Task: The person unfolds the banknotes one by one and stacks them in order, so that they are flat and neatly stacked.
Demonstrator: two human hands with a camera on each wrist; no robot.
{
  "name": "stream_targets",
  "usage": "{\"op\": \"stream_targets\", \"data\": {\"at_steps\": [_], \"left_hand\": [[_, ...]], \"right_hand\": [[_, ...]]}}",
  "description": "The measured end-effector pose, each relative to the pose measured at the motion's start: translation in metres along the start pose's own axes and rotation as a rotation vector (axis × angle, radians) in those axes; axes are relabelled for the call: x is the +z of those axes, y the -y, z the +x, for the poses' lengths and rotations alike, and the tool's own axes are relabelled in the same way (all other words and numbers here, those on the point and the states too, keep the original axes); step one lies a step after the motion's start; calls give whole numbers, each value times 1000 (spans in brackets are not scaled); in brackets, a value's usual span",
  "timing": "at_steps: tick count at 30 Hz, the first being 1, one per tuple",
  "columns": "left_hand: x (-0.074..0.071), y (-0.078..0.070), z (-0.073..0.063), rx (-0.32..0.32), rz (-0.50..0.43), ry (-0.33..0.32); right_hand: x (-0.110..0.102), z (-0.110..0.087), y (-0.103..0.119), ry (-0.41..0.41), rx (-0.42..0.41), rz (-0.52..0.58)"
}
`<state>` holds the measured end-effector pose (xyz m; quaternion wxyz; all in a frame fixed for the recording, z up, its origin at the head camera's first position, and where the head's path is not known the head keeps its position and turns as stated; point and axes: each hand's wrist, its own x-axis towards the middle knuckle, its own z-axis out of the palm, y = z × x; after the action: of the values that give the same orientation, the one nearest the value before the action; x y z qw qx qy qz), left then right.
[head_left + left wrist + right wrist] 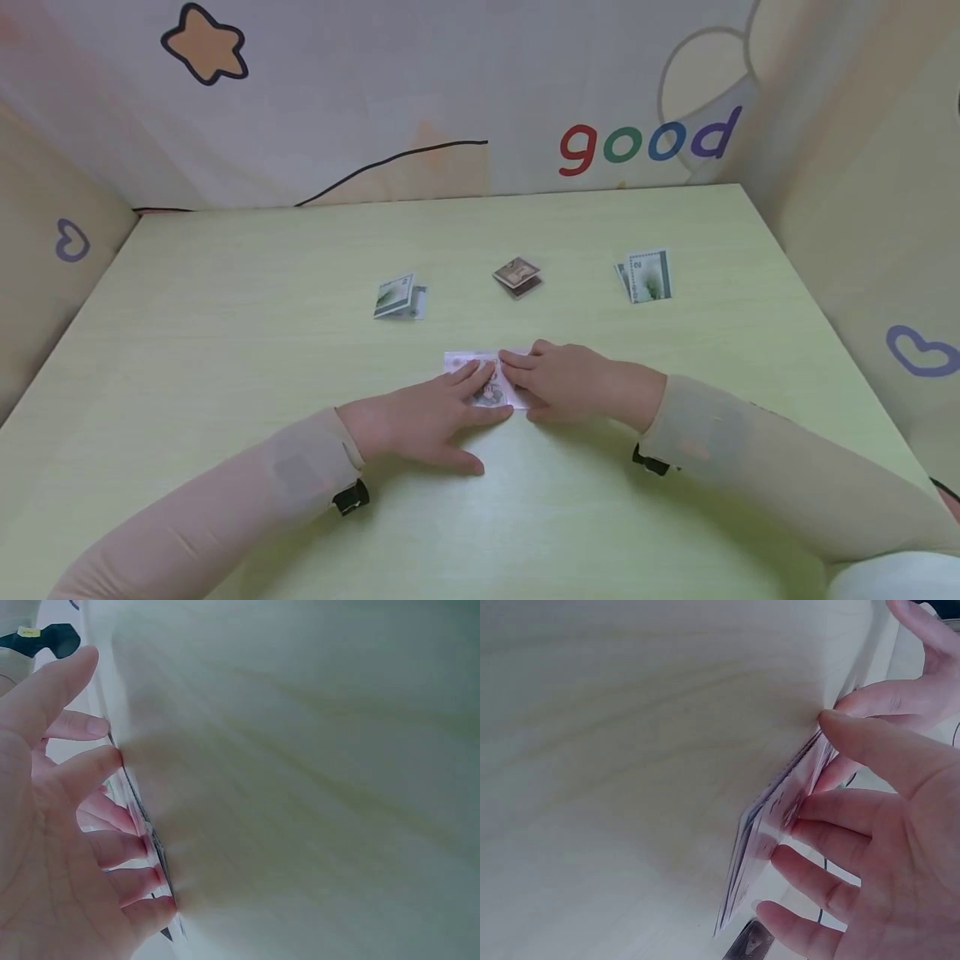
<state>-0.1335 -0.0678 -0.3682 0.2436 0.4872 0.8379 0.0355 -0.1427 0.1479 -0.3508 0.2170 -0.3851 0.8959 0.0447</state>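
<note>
A pale pinkish-purple banknote (491,395) lies on the table in front of me, partly hidden by both hands. Spread fingers of my left hand (435,417) press on its left part, with the thumb out to the side on the near side. My right hand (573,379) rests its fingertips on the right part, thumb by the near edge. In the right wrist view the note (763,832) shows several thin layers along its edge, and the right hand's fingers (832,889) touch its face. The left wrist view shows the left hand (52,840) with fingertips down along the paper.
Behind the hands stand three folded notes: a green one (394,295) at left, a brown one (517,272) in the middle, a green one (651,277) at right. They lie on a pale green table (225,333), bordered by printed cloth walls (375,83).
</note>
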Motion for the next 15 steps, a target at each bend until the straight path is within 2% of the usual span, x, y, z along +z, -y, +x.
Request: {"op": "stream_targets", "data": {"at_steps": [8,15], "left_hand": [[3,2,4,16,-20,-15],[2,1,2,3,20,-21]], "right_hand": [[-1,1,1,23,16,-7],[-1,2,2,4,5,-38]]}}
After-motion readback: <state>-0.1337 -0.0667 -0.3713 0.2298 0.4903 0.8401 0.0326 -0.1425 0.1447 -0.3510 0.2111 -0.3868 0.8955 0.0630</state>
